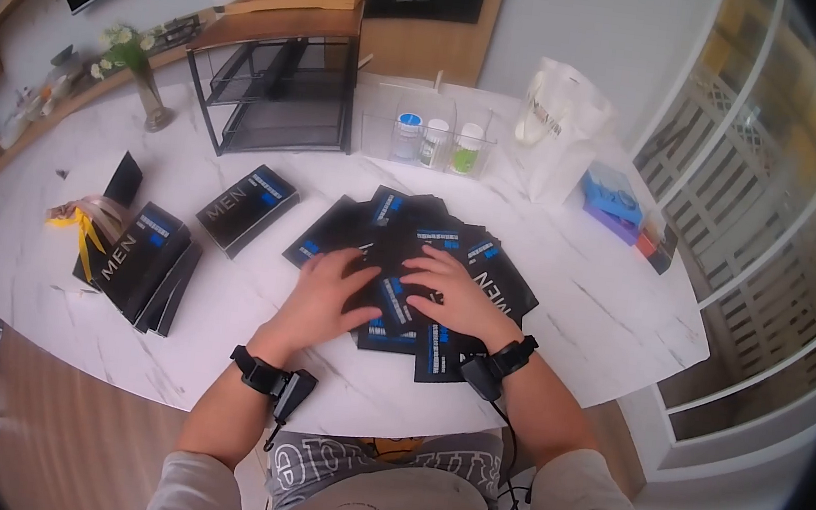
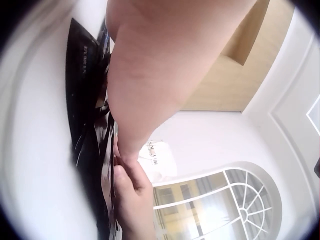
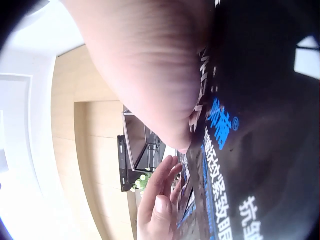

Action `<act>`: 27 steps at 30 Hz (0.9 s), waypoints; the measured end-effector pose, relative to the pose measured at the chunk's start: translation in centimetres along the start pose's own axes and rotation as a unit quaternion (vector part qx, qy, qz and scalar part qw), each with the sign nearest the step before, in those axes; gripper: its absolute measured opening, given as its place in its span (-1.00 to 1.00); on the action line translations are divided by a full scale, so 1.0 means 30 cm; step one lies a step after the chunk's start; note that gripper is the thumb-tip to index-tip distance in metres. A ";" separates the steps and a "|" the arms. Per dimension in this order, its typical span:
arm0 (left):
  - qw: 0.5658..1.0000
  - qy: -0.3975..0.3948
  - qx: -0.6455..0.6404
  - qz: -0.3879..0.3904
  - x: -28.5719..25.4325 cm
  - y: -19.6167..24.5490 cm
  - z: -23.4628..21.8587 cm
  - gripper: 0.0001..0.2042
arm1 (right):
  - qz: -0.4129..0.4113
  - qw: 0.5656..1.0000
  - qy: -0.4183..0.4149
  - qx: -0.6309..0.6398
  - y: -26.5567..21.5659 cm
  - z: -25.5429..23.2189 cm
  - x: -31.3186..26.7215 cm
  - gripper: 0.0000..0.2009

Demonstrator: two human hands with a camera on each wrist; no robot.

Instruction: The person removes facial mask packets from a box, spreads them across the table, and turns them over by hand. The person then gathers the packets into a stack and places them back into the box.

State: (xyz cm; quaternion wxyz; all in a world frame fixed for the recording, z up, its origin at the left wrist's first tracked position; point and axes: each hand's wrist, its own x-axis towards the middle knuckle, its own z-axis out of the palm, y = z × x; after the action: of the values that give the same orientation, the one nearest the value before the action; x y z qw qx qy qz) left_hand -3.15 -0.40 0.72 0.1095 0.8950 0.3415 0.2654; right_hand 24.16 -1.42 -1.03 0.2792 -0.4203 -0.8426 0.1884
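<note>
A loose pile of flat black packets (image 1: 514, 292) with blue and white print lies on the table in front of me. My left hand (image 1: 328, 296) rests over the pile's left side with fingers spread and gently bent. On the right side of it, my right hand (image 1: 467, 307) lies with its fingers spread, touching the packets. Between the two hands a packet (image 1: 395, 299) shows its blue label. In the right wrist view, a glossy black packet (image 3: 260, 125) with white and blue lettering fills the right side, close under the right hand (image 3: 145, 65).
Left of the pile stand a black MEN box (image 1: 247, 209) and several more stacked boxes (image 1: 141, 260), beside a yellow ribbon (image 1: 89, 231). Behind are a mesh organizer (image 1: 282, 120), a clear bin (image 1: 376, 136) with bottles, a white bag (image 1: 552, 136) and a blue box (image 1: 611, 193).
</note>
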 end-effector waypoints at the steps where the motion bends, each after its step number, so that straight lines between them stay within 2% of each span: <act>1: 0.999 -0.030 0.001 0.017 0.002 -0.002 0.010 -0.40 | -0.018 1.000 -0.002 0.017 -0.001 0.005 0.002 -0.70; 3: 0.998 -0.060 -0.006 0.022 -0.004 0.003 0.029 -0.40 | -0.036 0.996 0.020 0.081 -0.016 0.008 0.013 -0.74; 6: 0.998 -0.062 -0.020 0.012 0.000 -0.014 0.029 -0.40 | 0.045 0.979 0.081 0.184 -0.024 -0.013 0.011 -0.79; 8: 0.998 -0.061 -0.018 -0.004 -0.002 -0.032 0.028 -0.39 | 0.020 0.986 0.156 0.056 0.024 -0.027 0.011 -0.74; 10: 0.998 -0.065 0.002 -0.020 -0.004 -0.036 0.026 -0.40 | 0.087 0.975 0.171 -0.112 0.013 -0.038 0.000 -0.63; 12: 0.997 -0.069 -0.008 -0.036 0.003 -0.028 0.013 -0.40 | 0.114 0.976 0.102 -0.155 0.028 -0.016 -0.002 -0.53; 13: 0.996 -0.072 -0.015 -0.044 0.006 -0.019 0.010 -0.40 | 0.082 0.981 0.080 -0.154 0.026 -0.013 -0.003 -0.53; 16: 0.998 -0.052 -0.025 -0.039 0.009 -0.008 0.014 -0.41 | 0.041 0.998 0.054 -0.012 0.013 -0.016 0.004 -0.52; 17: 0.998 -0.053 -0.016 -0.034 0.009 -0.011 0.019 -0.40 | 0.046 0.998 0.033 -0.001 0.009 -0.027 0.006 -0.55; 20: 0.999 -0.025 -0.012 -0.027 0.008 -0.014 0.023 -0.40 | 0.103 0.987 0.057 0.107 0.009 -0.033 0.006 -0.55; 23: 0.999 -0.042 0.012 -0.014 0.009 -0.020 0.026 -0.42 | 0.083 0.982 0.154 -0.071 0.037 -0.013 0.007 -0.54; 27: 0.998 -0.065 0.012 -0.016 0.009 -0.025 -0.002 -0.46 | 0.085 0.989 0.071 -0.101 0.024 -0.028 0.001 -0.55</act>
State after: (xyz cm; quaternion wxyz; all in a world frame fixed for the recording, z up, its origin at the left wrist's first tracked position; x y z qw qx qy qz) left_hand -3.41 0.34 0.59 0.1246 0.9063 0.3508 0.2002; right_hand 25.12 -0.91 -0.76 0.2773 -0.5286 -0.7967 0.0951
